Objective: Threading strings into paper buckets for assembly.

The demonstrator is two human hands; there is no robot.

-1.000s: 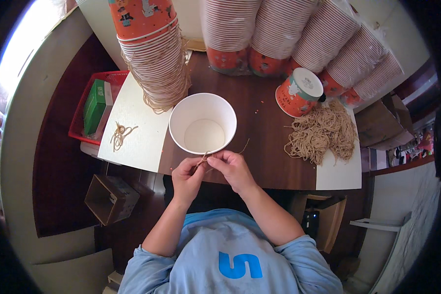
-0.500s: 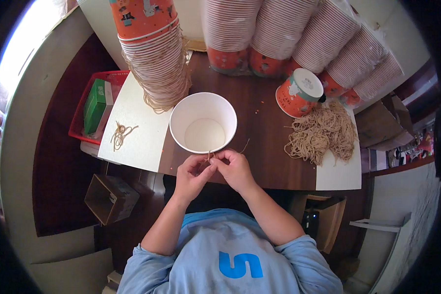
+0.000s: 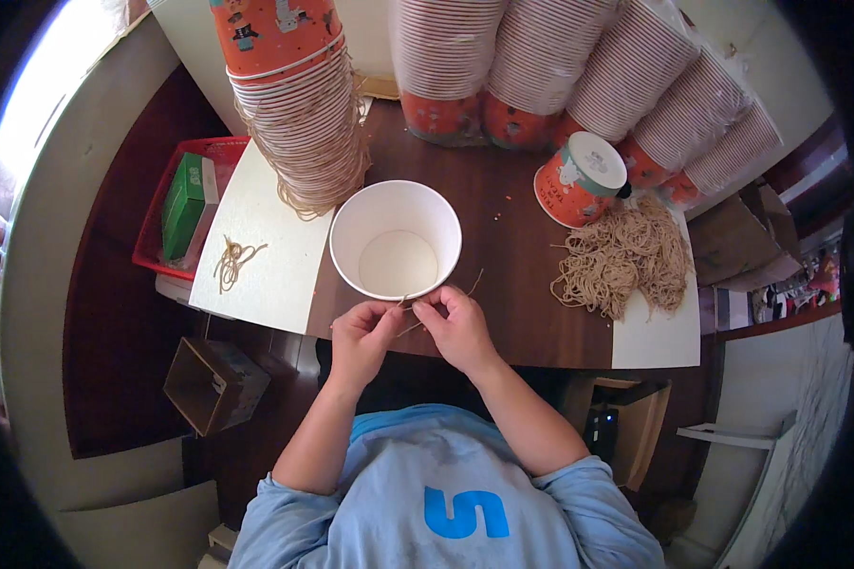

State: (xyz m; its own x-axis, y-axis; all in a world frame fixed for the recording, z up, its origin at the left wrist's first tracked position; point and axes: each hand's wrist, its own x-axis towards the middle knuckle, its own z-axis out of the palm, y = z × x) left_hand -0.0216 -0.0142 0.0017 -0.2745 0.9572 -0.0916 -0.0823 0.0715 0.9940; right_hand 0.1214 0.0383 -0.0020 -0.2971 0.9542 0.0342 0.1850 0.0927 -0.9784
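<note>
Two hands, left hand [image 3: 362,334] & right hand [image 3: 457,327], fingertips pinching a thin string [image 3: 410,318] at the white cup [image 3: 396,239] rim, frame centre; string mostly hidden, hard to see. One string pile [image 3: 621,256] mid-right

Both forearms reach forward — left hand [image 3: 362,334] and right hand [image 3: 457,327] close together, fingertips pinched and nearly meeting.

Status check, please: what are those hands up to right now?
Both hands pinching a thin string at white cup's near rim. Cup upright, empty. Nothing in the way.
</note>
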